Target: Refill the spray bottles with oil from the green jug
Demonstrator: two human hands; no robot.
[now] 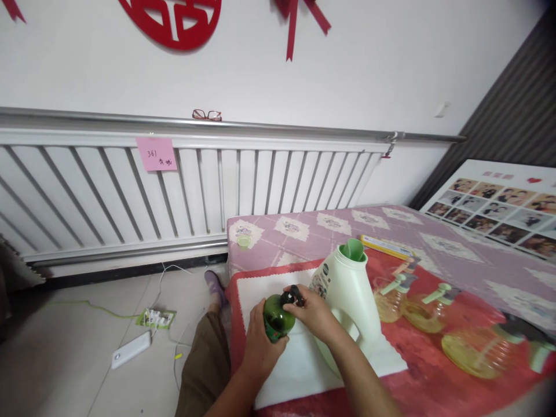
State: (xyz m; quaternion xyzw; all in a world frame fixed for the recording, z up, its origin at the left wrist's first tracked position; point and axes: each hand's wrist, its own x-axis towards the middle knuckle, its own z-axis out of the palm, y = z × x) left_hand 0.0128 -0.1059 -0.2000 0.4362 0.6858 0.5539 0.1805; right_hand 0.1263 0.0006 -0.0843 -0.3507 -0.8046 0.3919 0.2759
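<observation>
My left hand (260,339) is wrapped around a dark green pump bottle (278,317), steadying it above a white cloth (264,284). With closed fingers, my right hand (313,313) grips the black pump head (296,295) at the bottle's neck. I cannot tell whether the head is screwed on or loose. Just right of my hands stands a large pale green detergent jug (354,289), uncapped, with a green spout in its mouth. My right forearm crosses in front of its lower part.
Three spray bottles of yellow liquid (391,302) (423,315) (473,354) stand on a red cloth (417,376). A yellow-edged box (386,246) lies behind the jug. A pale green cap (244,241) rests near the table's far left corner. A power strip (156,318) lies on the floor.
</observation>
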